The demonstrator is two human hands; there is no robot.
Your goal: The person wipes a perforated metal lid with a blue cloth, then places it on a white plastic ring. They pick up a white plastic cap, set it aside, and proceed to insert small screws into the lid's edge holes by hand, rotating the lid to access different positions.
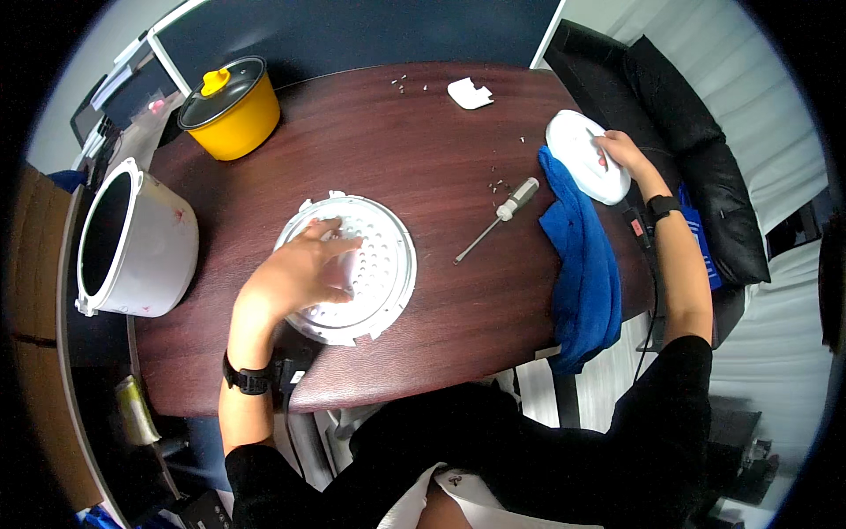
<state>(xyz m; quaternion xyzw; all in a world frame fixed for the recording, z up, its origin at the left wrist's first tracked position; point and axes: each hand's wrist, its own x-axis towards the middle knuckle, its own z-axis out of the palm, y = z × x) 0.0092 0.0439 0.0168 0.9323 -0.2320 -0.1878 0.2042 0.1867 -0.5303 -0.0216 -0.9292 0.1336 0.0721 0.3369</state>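
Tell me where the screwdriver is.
In the head view, the screwdriver lies right of centre on the table, between the disc and the blue cloth.

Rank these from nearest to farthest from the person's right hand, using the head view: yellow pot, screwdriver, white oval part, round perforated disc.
1. White oval part: at the right hand.
2. Screwdriver: left of that hand.
3. Round perforated disc: farther left, under the left hand.
4. Yellow pot: far left corner.

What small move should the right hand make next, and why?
Perhaps bring the white oval cover inward a little: the right hand has its fingers on it, and it is near the right edge of the table, beside the blue cloth.
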